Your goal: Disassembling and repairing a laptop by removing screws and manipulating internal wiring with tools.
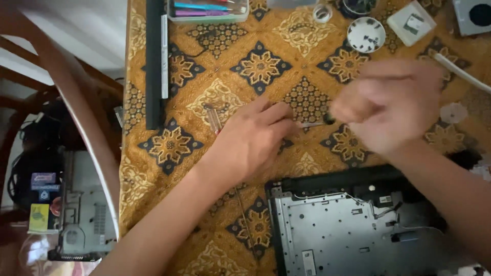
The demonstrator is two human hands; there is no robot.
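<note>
Patterned cloth (pixel 261 66), left hand (pixel 253 140) pinching small tool (pixel 313 124), right hand (pixel 391 105) fisted, blurred, laptop chassis (pixel 337 230) near.

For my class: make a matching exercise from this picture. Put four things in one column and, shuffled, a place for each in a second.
Things:
1. opened laptop base
2. long black battery bar
3. small round white dish
4. clear tray of tools

Places:
A. top edge, left of centre
B. bottom right
C. upright along the cloth's left edge
D. top right, above the right hand

Pairs: 1-B, 2-C, 3-D, 4-A
</note>
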